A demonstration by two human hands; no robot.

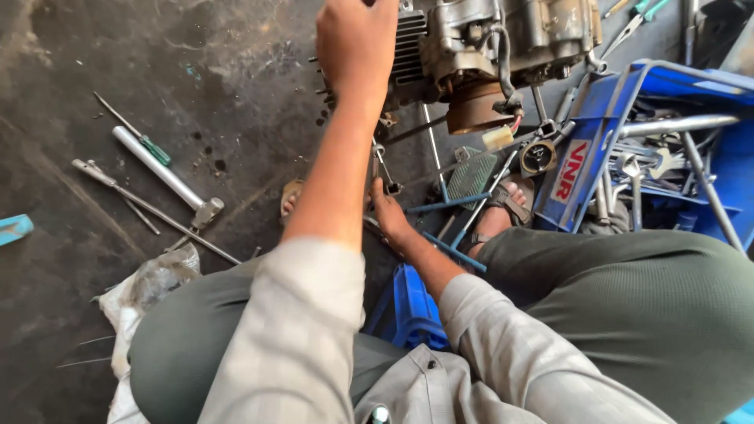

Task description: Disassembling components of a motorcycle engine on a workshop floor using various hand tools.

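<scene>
A grimy motorcycle engine [487, 47] stands on the dark floor at the top centre. My left hand [356, 39] reaches up and lies on its finned cylinder, with the fingers curled over the top at the frame's edge. Lower down, between my knees, my right hand [389, 210] points at the floor. Its fingertips pinch the lower end of a small spanner [383, 165] that lies just below the engine. A cream plug [497, 137] on a wire hangs from the engine's underside.
A blue crate [585, 149] full of spanners and metal bars stands at the right. To the left lie a steel hammer [165, 174], a green-handled screwdriver [149, 145] and a long rod [149, 208]. A plastic bag [145, 286] sits by my left knee. I sit on a blue crate [412, 306].
</scene>
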